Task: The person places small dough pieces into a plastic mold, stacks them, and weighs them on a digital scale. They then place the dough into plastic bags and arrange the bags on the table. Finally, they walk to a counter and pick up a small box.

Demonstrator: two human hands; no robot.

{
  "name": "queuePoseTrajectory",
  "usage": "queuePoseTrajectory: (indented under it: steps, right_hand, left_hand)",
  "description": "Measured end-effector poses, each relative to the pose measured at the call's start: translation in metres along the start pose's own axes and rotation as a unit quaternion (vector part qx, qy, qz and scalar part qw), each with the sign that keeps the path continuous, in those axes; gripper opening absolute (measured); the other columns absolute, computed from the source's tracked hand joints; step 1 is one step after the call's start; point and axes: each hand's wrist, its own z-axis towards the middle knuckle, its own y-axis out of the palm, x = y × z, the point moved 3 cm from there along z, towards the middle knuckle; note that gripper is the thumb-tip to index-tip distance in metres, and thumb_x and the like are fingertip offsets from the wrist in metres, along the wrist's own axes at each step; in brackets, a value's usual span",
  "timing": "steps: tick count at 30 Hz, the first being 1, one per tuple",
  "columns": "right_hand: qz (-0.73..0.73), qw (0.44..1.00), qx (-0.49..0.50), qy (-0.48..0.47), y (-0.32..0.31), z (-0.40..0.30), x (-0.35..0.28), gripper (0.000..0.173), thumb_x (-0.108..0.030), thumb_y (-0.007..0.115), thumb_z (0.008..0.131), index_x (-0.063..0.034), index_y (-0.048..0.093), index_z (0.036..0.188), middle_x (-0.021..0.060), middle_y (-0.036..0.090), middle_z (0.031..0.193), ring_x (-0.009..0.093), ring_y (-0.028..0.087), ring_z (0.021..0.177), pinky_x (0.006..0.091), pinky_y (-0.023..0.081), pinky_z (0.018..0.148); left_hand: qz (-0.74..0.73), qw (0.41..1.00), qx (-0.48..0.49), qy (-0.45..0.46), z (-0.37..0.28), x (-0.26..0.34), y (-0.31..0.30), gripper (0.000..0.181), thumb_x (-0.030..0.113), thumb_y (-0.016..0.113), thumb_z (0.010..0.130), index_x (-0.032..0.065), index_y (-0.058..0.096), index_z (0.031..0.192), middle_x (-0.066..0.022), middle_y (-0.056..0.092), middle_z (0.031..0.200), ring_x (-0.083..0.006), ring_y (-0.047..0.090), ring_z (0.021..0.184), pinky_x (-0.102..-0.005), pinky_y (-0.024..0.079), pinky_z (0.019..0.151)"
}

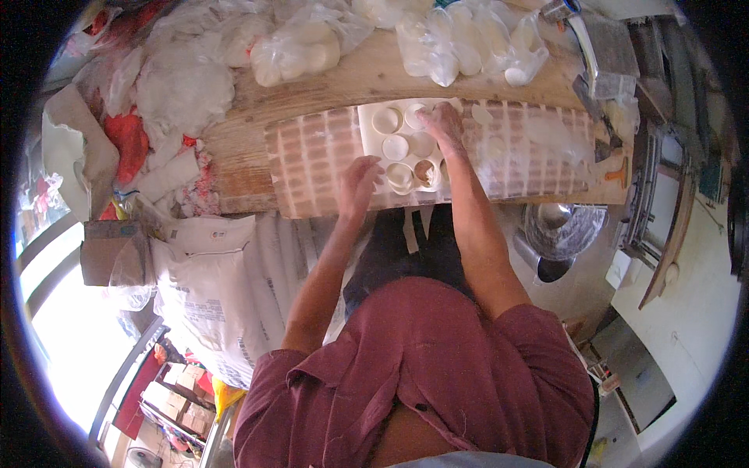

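A pale, floury sheet, possibly dough, lies on a patterned board in front of me. Several round pieces or hollows show in it, among them a rimmed round at the far left and a flat disc below it. A brown, board-coloured patch shows inside the near right round. My right hand has its fingers down on the far right round; its fingertips are partly hidden. Beside the sheet's near left edge, my left hand hovers with loosely bent fingers and nothing visible in it.
Plastic bags with white contents line the table's far side. Thin pale discs lie right of the sheet. An orange-handled scraper rests at the right end. A metal bowl and white sacks stand below.
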Motion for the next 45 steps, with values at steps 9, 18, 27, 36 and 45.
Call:
queuePoseTrajectory:
  steps: [9, 18, 27, 36, 45]
  right_hand:
    - [0.077, 0.997, 0.017, 0.023, -0.005, -0.020, -0.019, 0.055, -0.040, 0.074, 0.075, 0.0086, 0.070, 0.100, 0.0306, 0.070, 0.103, 0.043, 0.068, 0.104, 0.0521, 0.054, 0.089]
    - [0.008, 0.999, 0.015, -0.030, -0.011, -0.026, -0.025, 0.054, -0.042, 0.072, 0.077, 0.0070, 0.071, 0.100, 0.0301, 0.070, 0.104, 0.041, 0.069, 0.102, 0.0512, 0.054, 0.087]
    - [0.054, 0.996, -0.073, 0.010, 0.000, -0.007, -0.014, 0.057, -0.042, 0.076, 0.076, 0.0082, 0.071, 0.103, 0.0304, 0.070, 0.104, 0.042, 0.069, 0.104, 0.0495, 0.054, 0.091]
    - [0.452, 0.877, -0.149, 0.065, 0.011, 0.000, 0.017, 0.038, -0.029, 0.079, 0.077, -0.0041, 0.072, 0.104, 0.0140, 0.073, 0.104, 0.030, 0.069, 0.098, 0.0419, 0.054, 0.085]
    - [0.485, 0.841, -0.232, 0.067, -0.010, 0.000, 0.034, 0.029, -0.029, 0.073, 0.091, -0.0103, 0.070, 0.112, -0.0008, 0.066, 0.093, 0.010, 0.057, 0.083, 0.0285, 0.046, 0.072]
  left_hand:
    - [-0.017, 1.000, 0.012, -0.015, 0.010, 0.007, 0.015, 0.024, 0.010, 0.057, 0.096, 0.0001, 0.067, 0.116, -0.0060, 0.071, 0.093, -0.0118, 0.064, 0.076, -0.0256, 0.048, 0.065]
    - [-0.001, 0.999, 0.029, -0.031, 0.014, 0.002, 0.023, 0.025, 0.010, 0.056, 0.097, 0.0005, 0.066, 0.118, -0.0061, 0.070, 0.095, -0.0130, 0.064, 0.076, -0.0257, 0.049, 0.066]
    - [-0.034, 0.999, 0.007, -0.037, 0.025, -0.011, 0.041, 0.026, 0.011, 0.056, 0.098, -0.0003, 0.065, 0.119, -0.0071, 0.070, 0.094, -0.0141, 0.065, 0.078, -0.0262, 0.050, 0.067]
    - [-0.062, 0.996, 0.022, -0.063, 0.042, -0.005, 0.062, 0.032, 0.027, 0.057, 0.101, -0.0010, 0.067, 0.113, -0.0084, 0.070, 0.089, -0.0119, 0.063, 0.071, -0.0248, 0.048, 0.061]
    - [-0.051, 0.993, 0.024, -0.099, 0.118, 0.007, 0.106, 0.052, 0.051, 0.058, 0.100, 0.0013, 0.066, 0.088, -0.0047, 0.060, 0.064, -0.0123, 0.054, 0.052, -0.0277, 0.041, 0.046]
